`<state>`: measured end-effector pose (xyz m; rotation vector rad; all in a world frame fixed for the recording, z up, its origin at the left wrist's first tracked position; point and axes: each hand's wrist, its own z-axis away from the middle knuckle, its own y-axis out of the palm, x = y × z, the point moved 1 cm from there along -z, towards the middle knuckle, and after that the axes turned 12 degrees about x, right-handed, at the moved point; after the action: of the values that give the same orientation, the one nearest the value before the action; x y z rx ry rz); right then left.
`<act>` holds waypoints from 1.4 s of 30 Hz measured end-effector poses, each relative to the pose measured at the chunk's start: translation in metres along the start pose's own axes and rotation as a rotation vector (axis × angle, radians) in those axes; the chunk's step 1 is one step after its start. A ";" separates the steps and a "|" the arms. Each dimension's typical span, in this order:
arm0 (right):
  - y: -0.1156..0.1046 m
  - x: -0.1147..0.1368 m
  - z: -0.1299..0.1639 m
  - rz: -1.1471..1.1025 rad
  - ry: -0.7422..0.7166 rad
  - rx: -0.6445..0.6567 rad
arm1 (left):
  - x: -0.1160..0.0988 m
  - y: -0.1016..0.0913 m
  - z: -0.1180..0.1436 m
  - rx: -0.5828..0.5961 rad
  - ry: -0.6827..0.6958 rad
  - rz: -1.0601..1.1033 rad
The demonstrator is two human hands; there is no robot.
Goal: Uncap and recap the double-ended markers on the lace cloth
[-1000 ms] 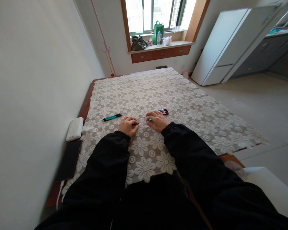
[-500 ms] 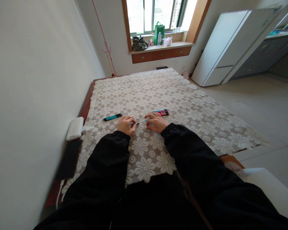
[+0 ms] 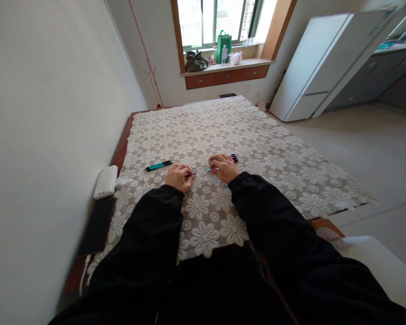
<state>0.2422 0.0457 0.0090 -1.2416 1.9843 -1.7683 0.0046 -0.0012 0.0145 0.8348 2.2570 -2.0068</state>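
My left hand (image 3: 178, 178) is closed in a pinch on a black pen part (image 3: 190, 175). From that part a thin pale pen refill (image 3: 200, 172) points toward my right hand (image 3: 224, 167). The right thumb and fingers pinch a blue pen barrel (image 3: 208, 170), mostly hidden under them, at the far end of the refill. Two teal pens (image 3: 158, 165) with black ends lie side by side just left of my left hand. Several pens (image 3: 234, 158) with dark ends poke out beyond my right hand, which covers most of them.
A flowered lace cloth (image 3: 203, 140) covers the table. Along its left edge by the wall are a white power bank (image 3: 106, 182) and a black tablet-like slab (image 3: 97, 225) with a white cable (image 3: 83, 275). A white chair (image 3: 379, 262) stands at the lower right.
My right hand has shifted slightly right and away from me, covering more of the pens behind it. The blue barrel and thin refill now show in line between the hands. My left hand stays put.
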 end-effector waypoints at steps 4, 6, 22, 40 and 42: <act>0.001 0.002 0.000 -0.010 -0.026 0.000 | 0.002 0.002 0.000 0.000 0.002 -0.008; 0.001 0.002 0.000 -0.014 -0.040 -0.011 | 0.002 0.003 0.000 -0.003 0.008 -0.015; 0.002 0.002 0.000 -0.041 -0.033 0.044 | -0.001 0.000 0.000 0.028 0.067 0.029; 0.002 0.000 -0.001 -0.155 -0.091 -0.001 | 0.008 0.004 -0.003 -0.024 0.050 0.053; 0.004 -0.002 -0.001 -0.136 -0.102 0.016 | 0.008 0.004 -0.003 -0.037 0.056 0.044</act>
<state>0.2409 0.0476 0.0053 -1.4627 1.8670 -1.7391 0.0006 0.0052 0.0087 0.9400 2.2764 -1.9411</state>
